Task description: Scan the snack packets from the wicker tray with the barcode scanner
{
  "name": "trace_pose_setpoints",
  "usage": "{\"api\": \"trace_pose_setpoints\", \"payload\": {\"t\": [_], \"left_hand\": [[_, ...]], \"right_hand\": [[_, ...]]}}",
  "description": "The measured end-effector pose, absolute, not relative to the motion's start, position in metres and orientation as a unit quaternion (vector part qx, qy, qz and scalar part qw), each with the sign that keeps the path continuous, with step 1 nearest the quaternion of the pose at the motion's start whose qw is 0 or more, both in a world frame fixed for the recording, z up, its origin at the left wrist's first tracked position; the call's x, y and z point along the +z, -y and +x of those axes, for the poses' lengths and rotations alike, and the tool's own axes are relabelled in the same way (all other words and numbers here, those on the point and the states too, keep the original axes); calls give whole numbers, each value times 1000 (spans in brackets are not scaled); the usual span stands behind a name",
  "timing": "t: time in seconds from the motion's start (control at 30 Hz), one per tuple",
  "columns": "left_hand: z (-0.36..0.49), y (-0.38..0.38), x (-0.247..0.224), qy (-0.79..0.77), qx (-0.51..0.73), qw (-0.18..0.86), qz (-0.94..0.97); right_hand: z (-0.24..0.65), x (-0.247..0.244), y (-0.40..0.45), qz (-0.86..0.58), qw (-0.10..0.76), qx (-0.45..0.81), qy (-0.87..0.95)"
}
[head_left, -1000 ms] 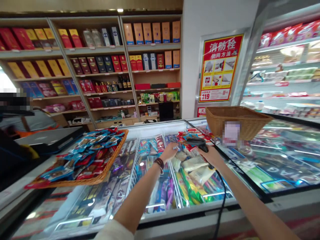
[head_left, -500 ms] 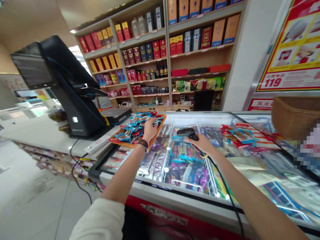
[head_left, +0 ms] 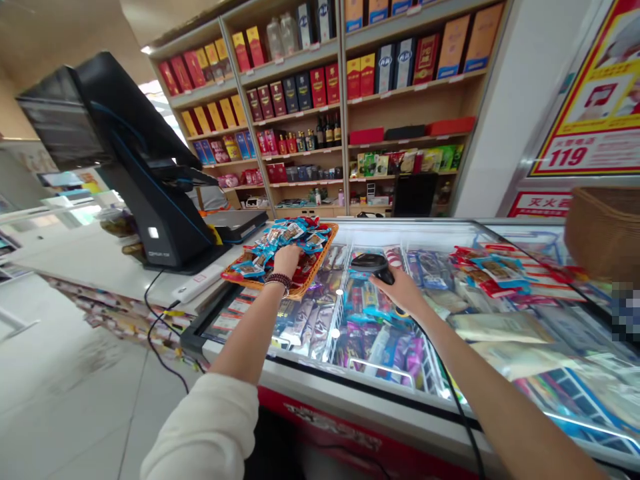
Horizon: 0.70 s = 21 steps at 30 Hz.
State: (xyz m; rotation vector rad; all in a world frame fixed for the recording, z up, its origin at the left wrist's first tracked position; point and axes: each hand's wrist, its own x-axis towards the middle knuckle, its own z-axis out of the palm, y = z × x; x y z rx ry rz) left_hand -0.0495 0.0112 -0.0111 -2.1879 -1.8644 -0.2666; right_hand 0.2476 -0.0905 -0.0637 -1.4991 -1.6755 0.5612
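Note:
My left hand [head_left: 287,260], with dark beads at the wrist, is down among small blue and red snack packets [head_left: 290,231] in an orange woven basket [head_left: 320,261]. Its fingers are curled in and partly buried, so what they hold, if anything, is hidden. In my right hand [head_left: 404,291] is a black handheld barcode scanner [head_left: 371,264], its head pointing left toward the basket. The scanner's cable [head_left: 457,400] trails down past my right forearm. Both the basket and the scanner are above a glass-topped chest freezer [head_left: 425,230], with the basket resting at its left end.
A black checkout terminal [head_left: 145,173] stands on the white counter [head_left: 65,250] at left, beside a white power strip [head_left: 200,283]. More snack packets [head_left: 495,268] lie on the freezer's right side, near a brown basket [head_left: 603,230]. Shelves of boxed goods [head_left: 300,90] line the back.
My left hand has drawn back toward me and slightly left within the packets, its fingers sinking lower. The scanner stays in my right hand, in about the same place. The view has shifted slightly.

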Motion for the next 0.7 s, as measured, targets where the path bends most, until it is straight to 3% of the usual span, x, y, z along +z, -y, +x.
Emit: {"api": "trace_pose_setpoints", "payload": {"t": [0.13,0.4,0.7], "left_hand": [[-48,6,-5,653,-133,140,-733],[-40,38,-11,624,-385,70,-677],[40,32,-57,428,-650,-356,-516]], "right_hand": [[244,-60,95,-609,387,178,669],[239,-57,103,-594,408,161,674],[255,-49,114,-530,519,292,604]]}}
